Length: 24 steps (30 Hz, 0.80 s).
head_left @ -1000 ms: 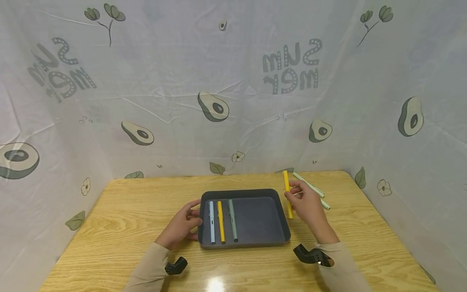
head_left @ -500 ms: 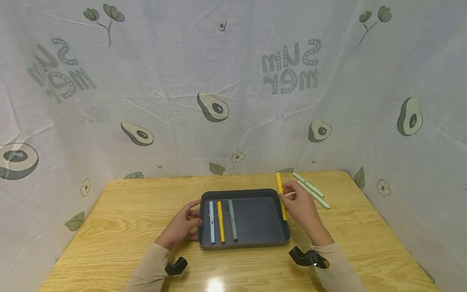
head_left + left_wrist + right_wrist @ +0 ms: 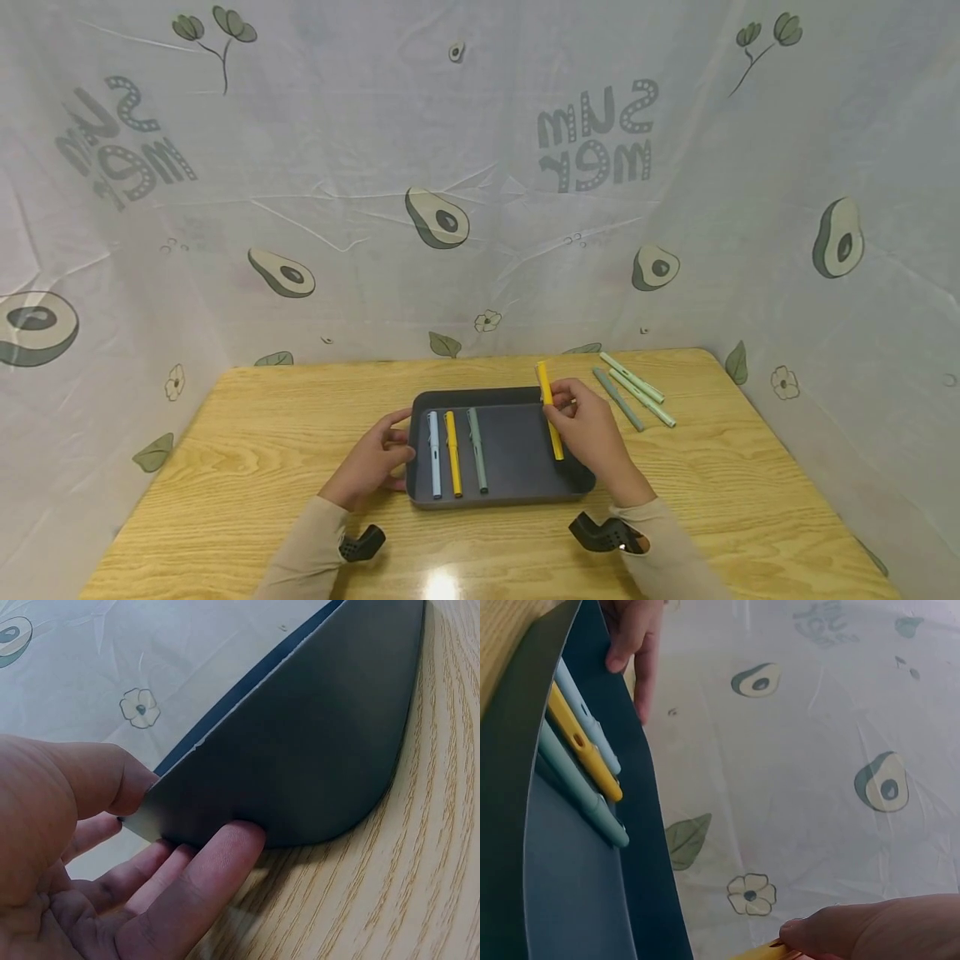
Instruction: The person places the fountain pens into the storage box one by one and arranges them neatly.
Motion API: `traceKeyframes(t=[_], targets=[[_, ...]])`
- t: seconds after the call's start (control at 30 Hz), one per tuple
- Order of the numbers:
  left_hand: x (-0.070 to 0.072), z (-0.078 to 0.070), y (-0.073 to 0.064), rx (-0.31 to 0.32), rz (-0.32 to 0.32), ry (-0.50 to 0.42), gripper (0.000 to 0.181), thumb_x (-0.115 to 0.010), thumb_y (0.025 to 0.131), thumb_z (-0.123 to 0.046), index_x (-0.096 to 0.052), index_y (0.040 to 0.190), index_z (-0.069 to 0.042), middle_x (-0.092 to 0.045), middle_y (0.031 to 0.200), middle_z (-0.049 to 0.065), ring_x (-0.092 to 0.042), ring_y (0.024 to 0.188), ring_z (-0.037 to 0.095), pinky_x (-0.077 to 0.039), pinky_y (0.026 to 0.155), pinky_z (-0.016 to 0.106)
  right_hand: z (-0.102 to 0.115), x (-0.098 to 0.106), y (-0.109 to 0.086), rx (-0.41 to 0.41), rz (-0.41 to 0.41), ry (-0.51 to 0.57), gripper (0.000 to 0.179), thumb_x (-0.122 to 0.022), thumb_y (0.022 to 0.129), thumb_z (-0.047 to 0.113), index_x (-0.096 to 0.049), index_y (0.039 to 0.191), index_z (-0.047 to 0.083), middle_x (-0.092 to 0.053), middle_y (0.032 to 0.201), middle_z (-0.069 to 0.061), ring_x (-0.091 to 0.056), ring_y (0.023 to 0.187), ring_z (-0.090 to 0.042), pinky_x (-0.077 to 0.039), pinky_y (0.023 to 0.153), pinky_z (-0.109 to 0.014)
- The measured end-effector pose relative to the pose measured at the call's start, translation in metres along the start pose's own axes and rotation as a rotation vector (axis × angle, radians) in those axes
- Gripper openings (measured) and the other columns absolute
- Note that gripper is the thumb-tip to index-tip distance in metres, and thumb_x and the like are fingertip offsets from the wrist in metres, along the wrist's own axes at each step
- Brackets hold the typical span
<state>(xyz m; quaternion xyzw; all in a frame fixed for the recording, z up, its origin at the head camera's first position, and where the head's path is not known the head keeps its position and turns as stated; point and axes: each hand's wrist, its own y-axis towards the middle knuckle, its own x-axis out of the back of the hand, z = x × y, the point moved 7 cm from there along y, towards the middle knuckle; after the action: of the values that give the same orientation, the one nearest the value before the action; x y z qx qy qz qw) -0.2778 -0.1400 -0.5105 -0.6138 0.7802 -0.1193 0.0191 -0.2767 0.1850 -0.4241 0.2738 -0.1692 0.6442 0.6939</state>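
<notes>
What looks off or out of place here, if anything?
The lettering on the backdrop reads backwards, as if mirrored. In the left wrist view, the rim of the tray looks pale and ragged, possibly worn. Three pens lie slanted on the table, unlike the neat row in the tray.
</notes>
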Motion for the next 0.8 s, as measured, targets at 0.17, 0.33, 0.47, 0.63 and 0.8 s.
traceKeyframes(t=[0.17, 0.33, 0.47, 0.63, 0.8], targets=[[0.0, 0.0, 0.0, -0.004, 0.004, -0.006, 0.07, -0.061, 0.096, 0.0, -0.037, 0.16, -0.019, -0.051, 0.139, 0.022, -0.063, 0.109, 0.03, -0.064, 0.067, 0.047, 0.006, -0.012, 0.0, 0.002, -0.003, -0.005, 0.033, -0.074, 0.095, 0.012, -0.064, 0.126, 0.005, -0.068, 0.103, -0.007, -0.061, 0.076, -0.016, -0.053, 0.062, -0.029], [0.0, 0.0, 0.0, -0.008, 0.009, -0.009, 0.07, -0.06, 0.097, 0.0, -0.036, 0.16, -0.018, -0.051, 0.139, 0.023, -0.064, 0.109, 0.03, -0.064, 0.068, 0.048, 0.012, -0.023, 0.0, 0.019, -0.004, -0.02, 0.033, -0.075, 0.094, 0.012, -0.066, 0.125, 0.006, -0.068, 0.1, -0.005, -0.062, 0.076, -0.015, -0.054, 0.063, -0.03], [0.0, 0.0, 0.0, -0.011, 0.012, -0.009, 0.07, -0.06, 0.097, 0.0, -0.036, 0.16, -0.018, -0.051, 0.138, 0.023, -0.064, 0.108, 0.03, -0.064, 0.068, 0.048, 0.015, -0.032, 0.0, 0.036, 0.0, -0.047, 0.03, -0.076, 0.093, 0.011, -0.068, 0.122, 0.007, -0.069, 0.098, -0.004, -0.063, 0.075, -0.014, -0.054, 0.062, -0.029], [0.0, -0.001, -0.002, -0.014, 0.005, 0.0, 0.07, -0.059, 0.097, 0.002, -0.036, 0.16, -0.017, -0.052, 0.137, 0.023, -0.065, 0.105, 0.029, -0.064, 0.067, 0.047, 0.016, -0.042, 0.002, 0.026, 0.034, -0.092, 0.027, -0.076, 0.093, 0.01, -0.069, 0.119, 0.007, -0.069, 0.094, -0.003, -0.063, 0.074, -0.013, -0.055, 0.059, -0.03], [0.0, 0.0, -0.001, -0.012, -0.004, 0.006, 0.07, -0.06, 0.096, 0.002, -0.037, 0.16, -0.018, -0.052, 0.137, 0.023, -0.065, 0.104, 0.028, -0.063, 0.066, 0.047, 0.015, -0.052, 0.002, 0.005, 0.091, -0.161, 0.025, -0.075, 0.093, 0.01, -0.069, 0.118, 0.006, -0.068, 0.09, -0.002, -0.06, 0.068, -0.013, -0.052, 0.058, -0.03]])
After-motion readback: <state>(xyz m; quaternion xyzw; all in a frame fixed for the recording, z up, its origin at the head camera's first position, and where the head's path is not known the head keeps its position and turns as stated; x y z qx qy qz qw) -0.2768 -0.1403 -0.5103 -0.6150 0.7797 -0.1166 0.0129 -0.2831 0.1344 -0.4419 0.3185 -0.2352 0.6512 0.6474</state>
